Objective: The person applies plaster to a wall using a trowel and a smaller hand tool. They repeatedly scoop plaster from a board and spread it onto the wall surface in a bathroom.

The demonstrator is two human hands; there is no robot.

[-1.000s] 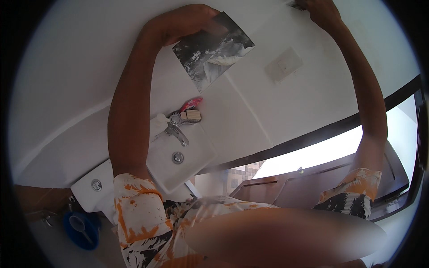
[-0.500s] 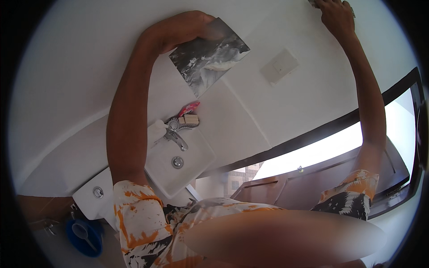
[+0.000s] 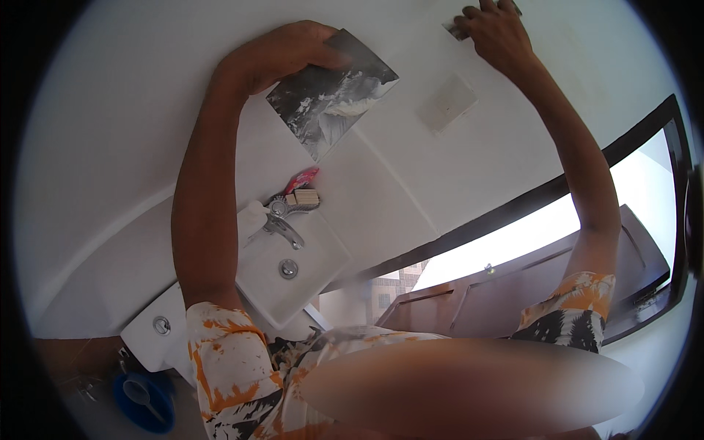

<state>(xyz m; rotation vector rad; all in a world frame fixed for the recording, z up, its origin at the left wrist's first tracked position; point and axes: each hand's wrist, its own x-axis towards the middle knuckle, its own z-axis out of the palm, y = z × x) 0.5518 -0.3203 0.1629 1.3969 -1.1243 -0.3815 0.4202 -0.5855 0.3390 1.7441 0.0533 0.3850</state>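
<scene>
In the upper middle, my left hand (image 3: 293,50) grips the far edge of a flat dark rectangular board (image 3: 312,95). Its thumb lies on top and the other fingers are hidden. White, putty-like smears and a thicker white lump cover much of the board's face. At the top right, my right hand (image 3: 499,35) is closed around a flat, thin-bladed scraper (image 3: 456,29), close to the white wall. Only the ends of the scraper show past the fingers. Whether it touches the wall, I cannot tell.
Below the board is a white washbasin (image 3: 323,249) with a chrome tap (image 3: 284,227), a pink packet (image 3: 301,180) and a small pale ribbed block (image 3: 306,196). A covered wall plate (image 3: 446,104), dark door frame (image 3: 411,257), toilet cistern (image 3: 165,312) and blue bucket (image 3: 163,418) surround it.
My right hand has moved left and down with the scraper, and more of the scraper shows. My left hand and the board have shifted slightly left along with the whole view.
</scene>
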